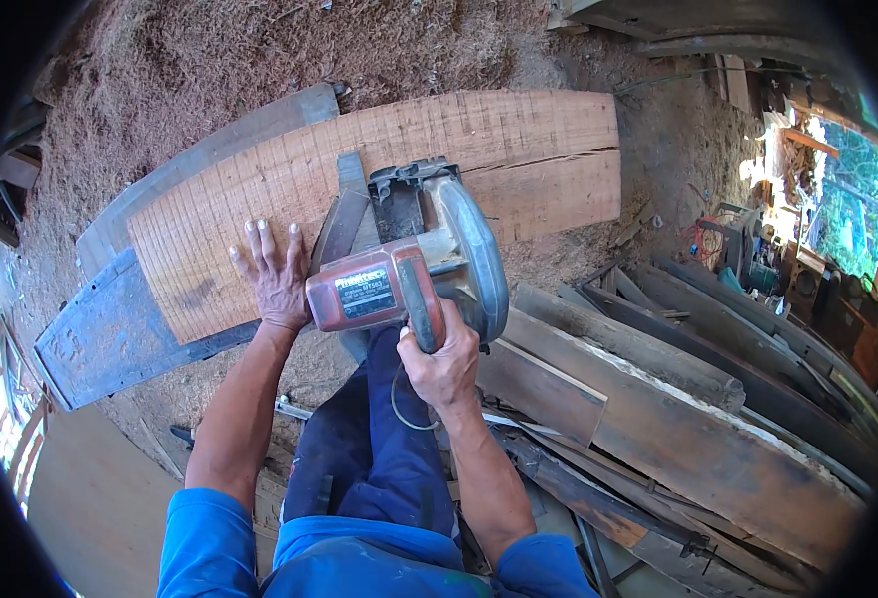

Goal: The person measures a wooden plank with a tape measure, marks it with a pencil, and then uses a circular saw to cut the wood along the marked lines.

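Note:
A red and grey circular saw rests over a long, curved-edged wooden board, which has a crack in its right part. My right hand grips the saw's rear handle. My left hand lies with fingers spread on the board, just left of the saw's motor housing. A grey strip shows beside the saw base; I cannot make out what it is. Weathered, curved grey planks lie under and behind the board's left end. A cord hangs from the saw handle over my trousers.
Stacked old planks fill the lower right. Shavings cover the ground at the top. A tan sheet lies at the lower left. Scrap wood and small clutter sit near a bright opening at the right, with a dark overhanging edge at top right.

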